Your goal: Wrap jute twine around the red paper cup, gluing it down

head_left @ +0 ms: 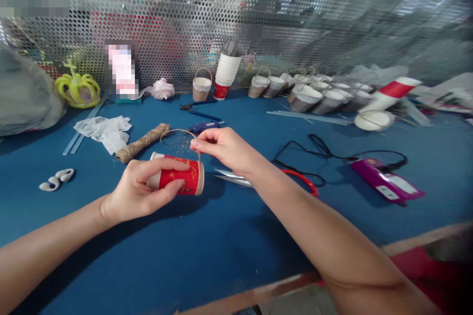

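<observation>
My left hand [142, 189] is closed round a red and white paper cup [186, 177], which lies on its side above the blue table with one end toward the right. Twine is wound at that right end. Between thumb and finger, my right hand [218, 145] pinches a strand of twine [179, 130] that arcs over the cup. Behind the cup lies a roll of brown twine [144, 142]. Scissors [236, 178] with red handles are partly hidden under my right forearm.
A purple power strip [386, 180] with a black cord is at right. Small twine-handled cups [306, 98] crowd the back right. A stack of paper cups [228, 69], pliers [199, 107], crumpled white cloth [105, 130] and white earbuds [57, 179] are also on the table.
</observation>
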Demonstrator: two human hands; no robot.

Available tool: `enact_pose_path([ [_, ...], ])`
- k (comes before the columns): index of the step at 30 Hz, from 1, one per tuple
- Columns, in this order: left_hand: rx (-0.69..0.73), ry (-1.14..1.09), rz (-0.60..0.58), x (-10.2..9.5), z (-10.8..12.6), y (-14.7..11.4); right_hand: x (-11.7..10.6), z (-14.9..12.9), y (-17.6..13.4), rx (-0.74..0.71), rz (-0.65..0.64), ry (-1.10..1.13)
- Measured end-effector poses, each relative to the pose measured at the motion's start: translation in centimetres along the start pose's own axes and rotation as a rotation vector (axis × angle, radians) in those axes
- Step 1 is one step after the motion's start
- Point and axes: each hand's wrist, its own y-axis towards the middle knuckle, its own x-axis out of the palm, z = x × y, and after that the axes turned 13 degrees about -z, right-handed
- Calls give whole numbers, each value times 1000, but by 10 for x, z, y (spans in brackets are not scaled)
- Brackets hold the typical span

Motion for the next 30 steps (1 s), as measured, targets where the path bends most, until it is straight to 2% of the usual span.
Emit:
enact_pose_path([
  [14, 123, 74, 40, 0, -3, -4, 3, -3, -1, 60, -70, -3],
  [22, -115, -87, 82, 1, -1, -4, 4, 2, 1, 80, -125, 53],
  [30, -207, -449, 173, 4, 2, 2, 4, 6, 3, 112, -166, 42],
])
